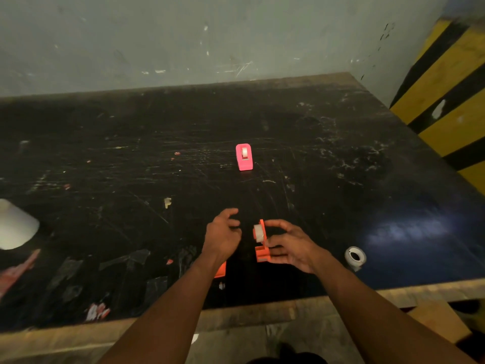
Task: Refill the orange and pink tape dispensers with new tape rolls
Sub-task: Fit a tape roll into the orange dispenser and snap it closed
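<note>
My right hand [288,244] grips the orange tape dispenser [262,252] near the table's front, holding it on its side with a clear tape roll [258,233] seated at its top. My left hand [223,235] hovers just left of the dispenser, fingers curled and apart, holding nothing. An orange piece [221,270] lies on the table partly hidden under my left wrist. The pink tape dispenser [244,157] stands upright farther back in the middle of the table, with a roll in it. A spare tape roll [355,256] lies on the table to the right of my right hand.
The black scratched table [131,153] has a wooden front edge [157,327]. A white object [15,224] sits at the left edge, with red scraps and tape bits near the front left. A yellow-and-black striped pillar [451,88] stands at the right, a wall behind.
</note>
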`<state>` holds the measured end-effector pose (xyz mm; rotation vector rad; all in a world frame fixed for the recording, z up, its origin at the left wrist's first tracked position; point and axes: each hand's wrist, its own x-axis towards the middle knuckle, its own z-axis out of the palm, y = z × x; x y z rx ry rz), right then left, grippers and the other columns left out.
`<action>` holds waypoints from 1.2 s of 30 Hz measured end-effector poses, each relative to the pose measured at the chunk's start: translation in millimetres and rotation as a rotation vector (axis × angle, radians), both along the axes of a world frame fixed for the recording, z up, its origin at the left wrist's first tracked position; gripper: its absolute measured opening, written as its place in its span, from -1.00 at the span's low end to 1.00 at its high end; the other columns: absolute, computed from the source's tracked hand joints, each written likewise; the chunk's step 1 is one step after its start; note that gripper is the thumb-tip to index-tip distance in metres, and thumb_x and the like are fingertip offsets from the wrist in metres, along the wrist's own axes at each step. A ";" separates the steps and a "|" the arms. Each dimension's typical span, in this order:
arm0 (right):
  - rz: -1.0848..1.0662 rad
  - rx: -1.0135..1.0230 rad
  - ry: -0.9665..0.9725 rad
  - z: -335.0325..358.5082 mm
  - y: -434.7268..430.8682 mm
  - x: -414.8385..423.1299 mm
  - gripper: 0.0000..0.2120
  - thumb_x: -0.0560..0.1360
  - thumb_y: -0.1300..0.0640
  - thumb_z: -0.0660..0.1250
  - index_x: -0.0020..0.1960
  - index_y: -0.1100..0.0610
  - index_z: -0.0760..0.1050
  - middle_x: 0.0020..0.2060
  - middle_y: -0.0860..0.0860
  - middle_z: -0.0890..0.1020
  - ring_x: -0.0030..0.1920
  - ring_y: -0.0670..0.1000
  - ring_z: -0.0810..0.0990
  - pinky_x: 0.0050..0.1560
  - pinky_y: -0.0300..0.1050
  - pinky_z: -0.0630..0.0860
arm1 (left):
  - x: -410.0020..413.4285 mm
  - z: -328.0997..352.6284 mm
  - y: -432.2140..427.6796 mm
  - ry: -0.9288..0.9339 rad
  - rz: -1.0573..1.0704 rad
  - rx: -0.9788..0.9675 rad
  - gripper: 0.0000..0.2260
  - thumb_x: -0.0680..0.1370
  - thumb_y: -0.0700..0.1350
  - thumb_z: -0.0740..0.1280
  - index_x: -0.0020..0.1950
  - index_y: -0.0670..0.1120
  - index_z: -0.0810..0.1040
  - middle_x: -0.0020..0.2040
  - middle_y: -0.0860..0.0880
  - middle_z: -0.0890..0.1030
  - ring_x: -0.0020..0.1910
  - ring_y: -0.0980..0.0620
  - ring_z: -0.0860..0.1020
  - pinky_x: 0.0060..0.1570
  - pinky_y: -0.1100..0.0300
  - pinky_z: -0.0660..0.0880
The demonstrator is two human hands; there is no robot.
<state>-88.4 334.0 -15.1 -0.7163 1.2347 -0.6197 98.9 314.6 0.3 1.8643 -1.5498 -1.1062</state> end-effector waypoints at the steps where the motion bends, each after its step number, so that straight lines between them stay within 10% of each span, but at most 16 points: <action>1: 0.002 0.008 0.002 -0.3 1.6 1.9 -0.52 0.45 0.38 0.35 0.24 -0.06 0.49 0.03 0.17 0.70 -0.01 0.19 0.72 0.05 0.14 0.61 | 5.4 -1.3 1.3 -0.065 0.053 -0.023 -0.51 0.50 -0.26 0.38 0.41 -0.02 0.41 0.14 -0.05 0.63 0.14 0.06 0.58 0.08 0.29 0.46; 9: -0.040 0.080 -0.056 -8.6 22.0 16.2 -0.38 0.47 0.39 0.31 0.24 -0.30 0.42 0.10 0.15 0.67 -0.04 0.20 0.72 -0.12 0.15 0.65 | 29.3 -19.7 23.3 -0.393 -0.026 0.285 -0.21 0.35 0.05 0.54 0.46 0.04 0.19 0.39 -0.21 0.28 0.38 -0.24 0.36 0.30 -0.11 0.41; 17: -0.110 0.102 -0.080 -16.9 37.7 6.5 -0.46 0.47 0.37 0.33 0.18 -0.25 0.52 0.10 0.14 0.66 -0.05 0.22 0.72 -0.17 0.14 0.65 | 24.7 -32.3 37.7 -0.542 -0.184 0.258 -0.34 0.44 -0.07 0.47 0.45 0.00 0.21 0.35 -0.24 0.31 0.30 -0.24 0.44 0.25 -0.02 0.47; 30: 0.007 0.075 -0.036 -4.1 4.8 -4.5 -0.49 0.52 0.32 0.33 0.18 -0.29 0.48 0.09 0.12 0.67 -0.02 0.18 0.72 -0.11 0.14 0.65 | 11.1 -17.7 4.3 0.258 0.291 0.262 -0.82 0.60 -0.10 0.18 0.13 -0.15 0.43 -0.14 -0.17 0.61 -0.43 0.00 0.48 -0.46 0.19 0.42; 36: 0.075 0.077 -0.024 -7.7 -7.4 -9.0 -0.47 0.52 0.34 0.32 0.23 -0.26 0.48 0.01 0.11 0.70 -0.02 0.19 0.72 -0.18 0.10 0.65 | 2.8 -16.8 3.2 0.425 0.324 0.353 -0.93 0.60 -0.17 0.23 -0.07 -0.06 0.47 -0.16 -0.07 0.50 -0.26 0.03 0.51 -0.31 0.14 0.56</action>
